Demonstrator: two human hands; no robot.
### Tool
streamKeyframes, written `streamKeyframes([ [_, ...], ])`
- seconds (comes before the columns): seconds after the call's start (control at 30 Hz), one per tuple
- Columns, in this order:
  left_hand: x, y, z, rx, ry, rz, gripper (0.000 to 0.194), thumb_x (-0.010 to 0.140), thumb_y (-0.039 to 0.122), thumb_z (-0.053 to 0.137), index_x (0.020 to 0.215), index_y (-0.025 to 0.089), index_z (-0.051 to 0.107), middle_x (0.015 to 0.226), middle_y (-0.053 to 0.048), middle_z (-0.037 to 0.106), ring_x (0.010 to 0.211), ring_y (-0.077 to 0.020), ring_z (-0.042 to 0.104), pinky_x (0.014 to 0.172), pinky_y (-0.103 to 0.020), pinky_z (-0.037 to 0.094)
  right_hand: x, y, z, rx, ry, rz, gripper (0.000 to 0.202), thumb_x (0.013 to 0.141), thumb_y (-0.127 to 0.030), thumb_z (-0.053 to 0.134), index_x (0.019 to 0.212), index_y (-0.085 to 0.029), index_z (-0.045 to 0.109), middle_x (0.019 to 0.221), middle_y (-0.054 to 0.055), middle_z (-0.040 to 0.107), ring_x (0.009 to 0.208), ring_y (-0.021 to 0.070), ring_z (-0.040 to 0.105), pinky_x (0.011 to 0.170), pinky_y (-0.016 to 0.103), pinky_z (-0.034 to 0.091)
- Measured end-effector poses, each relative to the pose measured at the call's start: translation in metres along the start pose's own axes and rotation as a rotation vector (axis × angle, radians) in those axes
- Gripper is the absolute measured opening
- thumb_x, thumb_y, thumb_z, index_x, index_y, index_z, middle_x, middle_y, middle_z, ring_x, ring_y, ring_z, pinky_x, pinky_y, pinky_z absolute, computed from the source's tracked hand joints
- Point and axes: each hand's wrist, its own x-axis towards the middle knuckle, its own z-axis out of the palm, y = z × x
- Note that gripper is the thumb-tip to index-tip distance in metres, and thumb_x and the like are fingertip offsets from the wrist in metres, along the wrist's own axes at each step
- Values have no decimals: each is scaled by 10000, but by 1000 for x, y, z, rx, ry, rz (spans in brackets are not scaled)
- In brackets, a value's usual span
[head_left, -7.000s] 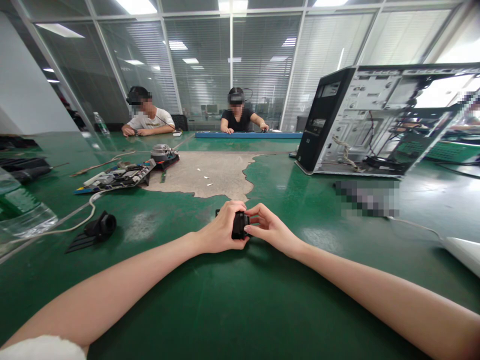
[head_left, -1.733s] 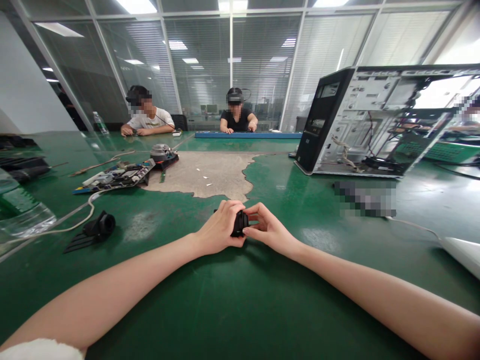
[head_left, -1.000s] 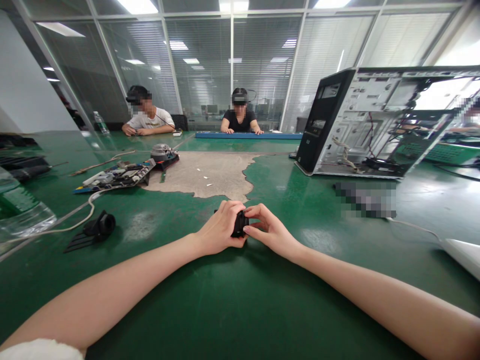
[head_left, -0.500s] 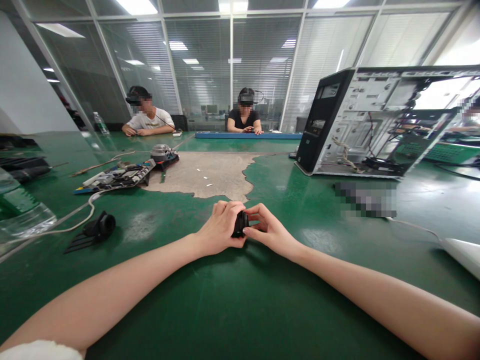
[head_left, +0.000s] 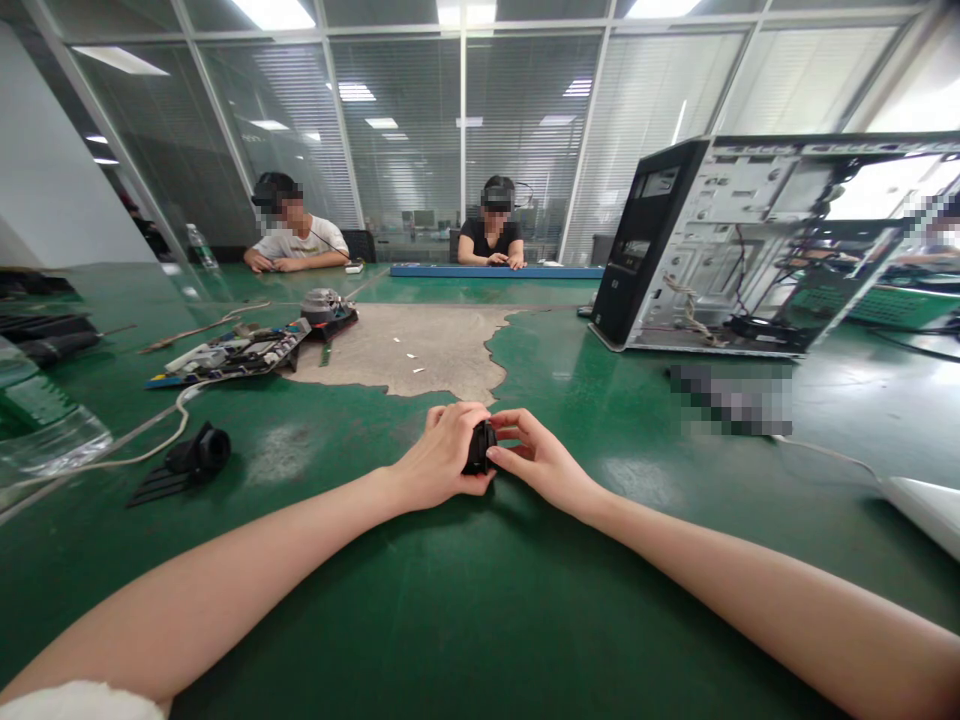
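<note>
1. Your left hand [head_left: 435, 462] curls around a small black plastic part [head_left: 478, 450], gripping it from the left; the part sits in front of you, just above or on the green table [head_left: 465, 610]. Which, you cannot tell.
2. Your right hand [head_left: 546, 465] pinches at the part's right edge, thumb and fingertips bent around it. Its finer details are hidden or too small to read.
3. For good control, let the left hand bear the load and the right fingertips work lightly, pressing evenly so the part does not tilt or slip.
4. Work low over the table, so a drop would be short.
5. A black cylindrical fitting [head_left: 201, 452] lies to your left, well apart from both hands; mind it with your left forearm.
</note>
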Motion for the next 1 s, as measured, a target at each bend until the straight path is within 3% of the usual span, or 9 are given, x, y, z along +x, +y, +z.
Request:
streamKeyframes([
  [0.2,1,1,-1,-5,-9,3,619,678,246,588,1173,163,226,1156,-159,443,1122,-279,423,902,-452,304,-3,-3,0,28,-36,-94,214,759,-222,587,942,-229,477,984,23,495,1028,178,510,803,327,509],
  [0.6,0,-1,0,-68,-44,-23,651,679,258,599,1205,159,229,1145,-137,466,1038,-273,481,868,-436,386,-1,2,-1,-24,-19,-32,248,783,-234,557,1013,-225,464,1046,48,508,1024,193,519,813,359,499],
  [0.9,0,1,-7,-93,-92,-43,647,688,317,583,1206,154,230,1149,-135,436,1017,-272,450,867,-443,371,-3,0,0,8,-55,-74,210,778,-208,557,965,-229,465,996,23,486,1009,172,525,795,312,502],
  [1.0,-2,2,-13,-145,-132,-3,567,735,252,497,1219,154,219,1197,-138,399,1073,-266,411,911,-452,345,-4,0,0,8,-62,-79,204,781,-221,556,963,-234,463,994,21,488,977,163,535,786,309,501],
])
